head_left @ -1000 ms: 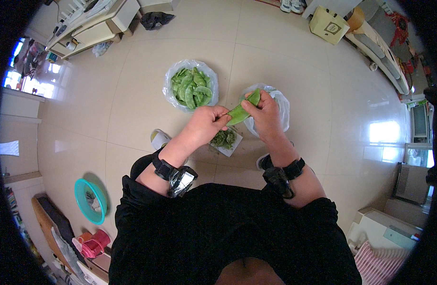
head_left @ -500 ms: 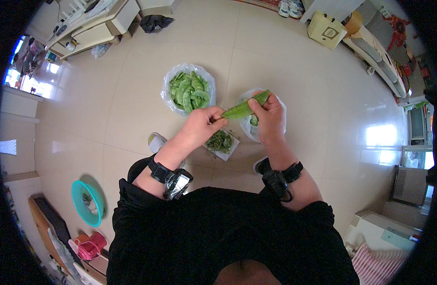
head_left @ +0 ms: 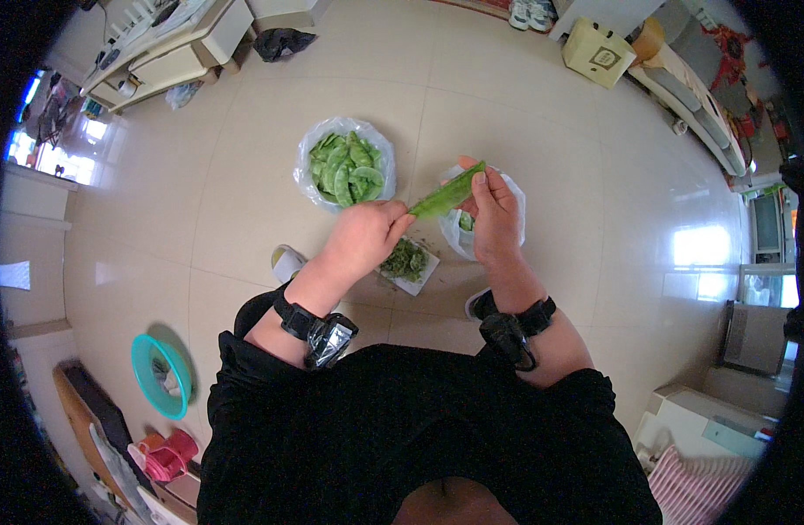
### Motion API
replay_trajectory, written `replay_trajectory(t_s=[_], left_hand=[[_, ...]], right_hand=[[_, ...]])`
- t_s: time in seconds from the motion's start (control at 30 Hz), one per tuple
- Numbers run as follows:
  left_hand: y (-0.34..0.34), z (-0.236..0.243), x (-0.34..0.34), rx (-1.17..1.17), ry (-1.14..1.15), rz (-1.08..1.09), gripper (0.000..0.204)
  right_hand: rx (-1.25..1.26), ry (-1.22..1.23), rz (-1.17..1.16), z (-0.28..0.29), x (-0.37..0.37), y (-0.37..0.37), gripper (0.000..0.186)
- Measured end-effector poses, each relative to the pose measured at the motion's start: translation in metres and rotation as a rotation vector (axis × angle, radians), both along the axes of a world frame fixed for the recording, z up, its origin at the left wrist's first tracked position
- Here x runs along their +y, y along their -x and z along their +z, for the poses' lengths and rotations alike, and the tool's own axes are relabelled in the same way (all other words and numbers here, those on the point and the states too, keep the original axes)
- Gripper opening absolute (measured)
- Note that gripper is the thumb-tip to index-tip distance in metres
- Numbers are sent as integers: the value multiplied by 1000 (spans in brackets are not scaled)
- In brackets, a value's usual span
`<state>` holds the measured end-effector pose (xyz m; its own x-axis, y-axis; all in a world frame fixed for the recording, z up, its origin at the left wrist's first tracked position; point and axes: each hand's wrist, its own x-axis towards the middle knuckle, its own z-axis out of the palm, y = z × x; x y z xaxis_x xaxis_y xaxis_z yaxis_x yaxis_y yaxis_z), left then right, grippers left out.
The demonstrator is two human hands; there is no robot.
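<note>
A long flat green bean pod (head_left: 446, 194) is stretched between my two hands. My left hand (head_left: 367, 232) pinches its lower left end. At the upper right end, my right hand (head_left: 496, 214) grips it with the thumb on top. Beyond my left hand, a clear plastic bag (head_left: 306, 179) stands open, full of flat green pods (head_left: 342, 166). Partly hidden behind my right hand is a second plastic bag (head_left: 513, 236) with some green pieces inside. Below the held pod, a heap of green trimmings (head_left: 405, 261) lies on a white sheet (head_left: 422, 278).
A turquoise basin (head_left: 138, 376) and a pink plastic container (head_left: 170, 455) are at the left. At the back stand a white cabinet (head_left: 170, 61), a black bag (head_left: 282, 44) and a pale yellow bag (head_left: 597, 52). My shoes (head_left: 288, 261) flank the trimmings.
My right thumb has shifted along the pod toward its upper end, and the right fingers have opened out a little behind it. The left hand keeps its pinch, moving slightly.
</note>
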<state>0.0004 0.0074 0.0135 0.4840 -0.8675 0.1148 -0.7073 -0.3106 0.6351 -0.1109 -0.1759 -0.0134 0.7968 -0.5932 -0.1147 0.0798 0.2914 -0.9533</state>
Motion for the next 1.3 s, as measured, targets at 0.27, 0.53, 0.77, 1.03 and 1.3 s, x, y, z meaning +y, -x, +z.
replay_trajectory(t_s=[0.27,0.53,0.77,1.03,1.3], left_hand=[[-1,4,0,-152,71,34,23],[-2,7,1,-36,85,67,22],[-2,0,-1,657,112,71,23],[1,-5,0,798,62,35,22],[-10,-10,1,702,210,48,10]], right_hand=[[52,152,29,7,3,0,34],[64,174,24,10,5,-1,37],[46,98,55,12,9,-2,65],[77,81,115,19,15,-1,67],[116,-61,201,8,9,0,40]])
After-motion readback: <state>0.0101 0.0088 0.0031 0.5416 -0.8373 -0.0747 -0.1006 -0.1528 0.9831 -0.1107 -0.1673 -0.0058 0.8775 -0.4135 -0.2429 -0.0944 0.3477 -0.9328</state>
